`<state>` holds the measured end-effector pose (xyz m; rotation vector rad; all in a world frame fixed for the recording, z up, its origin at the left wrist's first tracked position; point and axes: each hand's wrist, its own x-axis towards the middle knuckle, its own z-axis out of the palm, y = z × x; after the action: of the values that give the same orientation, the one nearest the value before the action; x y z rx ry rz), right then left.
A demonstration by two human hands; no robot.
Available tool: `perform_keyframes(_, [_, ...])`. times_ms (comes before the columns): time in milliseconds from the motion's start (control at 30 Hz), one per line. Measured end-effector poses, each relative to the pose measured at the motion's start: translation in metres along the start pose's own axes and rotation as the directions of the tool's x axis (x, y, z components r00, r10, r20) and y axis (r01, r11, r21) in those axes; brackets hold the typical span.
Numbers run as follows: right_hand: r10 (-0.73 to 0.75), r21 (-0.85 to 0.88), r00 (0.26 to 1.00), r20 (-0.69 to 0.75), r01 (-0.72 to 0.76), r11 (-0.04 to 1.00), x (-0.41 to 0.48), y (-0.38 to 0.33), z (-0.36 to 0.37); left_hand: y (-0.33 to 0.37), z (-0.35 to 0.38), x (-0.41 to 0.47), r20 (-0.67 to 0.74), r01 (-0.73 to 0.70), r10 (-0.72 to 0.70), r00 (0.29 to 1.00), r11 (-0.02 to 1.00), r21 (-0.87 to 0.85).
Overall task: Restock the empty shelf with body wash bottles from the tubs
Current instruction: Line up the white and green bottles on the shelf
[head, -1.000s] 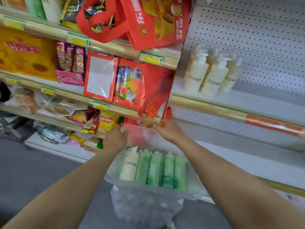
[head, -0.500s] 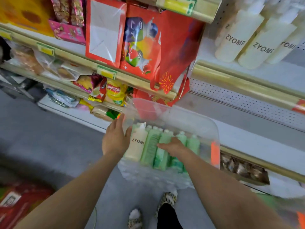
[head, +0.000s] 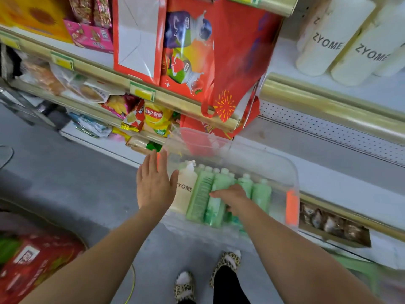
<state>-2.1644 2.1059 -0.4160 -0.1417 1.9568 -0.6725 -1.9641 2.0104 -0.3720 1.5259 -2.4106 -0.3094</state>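
A clear plastic tub stands below me with a row of bottles lying in it: one cream ZYOME bottle at the left and several green body wash bottles. My left hand is flat and open against the tub's left side, beside the cream bottle. Inside the tub, my right hand curls over the middle green bottles; whether it grips one is hidden. Three cream ZYOME bottles stand on the white shelf at the upper right.
Red gift bags hang over the shelf edge just above the tub. Snack packets fill the left shelves. A gold shelf rail runs across the right. A red box lies on the grey floor at lower left. My slippered feet stand below the tub.
The view has dropped from the shelves toward the tub. My right hand went from the tub's far rim down onto the green bottles. My left hand has opened flat beside the tub.
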Motion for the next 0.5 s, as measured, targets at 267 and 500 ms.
perform_keyframes(267, [-0.084, 0.429, 0.974, 0.212, -0.015, 0.903, -0.013, -0.011, -0.039, 0.027, 0.046, 0.008, 0.502, 0.299, -0.164, 0.849, 0.933, -0.200])
perform_keyframes(500, [-0.069, 0.449, 0.975, 0.212, -0.034, 0.893, -0.009, -0.003, -0.046, 0.022, 0.069, 0.018, 0.636, 0.614, -0.398, 0.661, 0.775, -0.153])
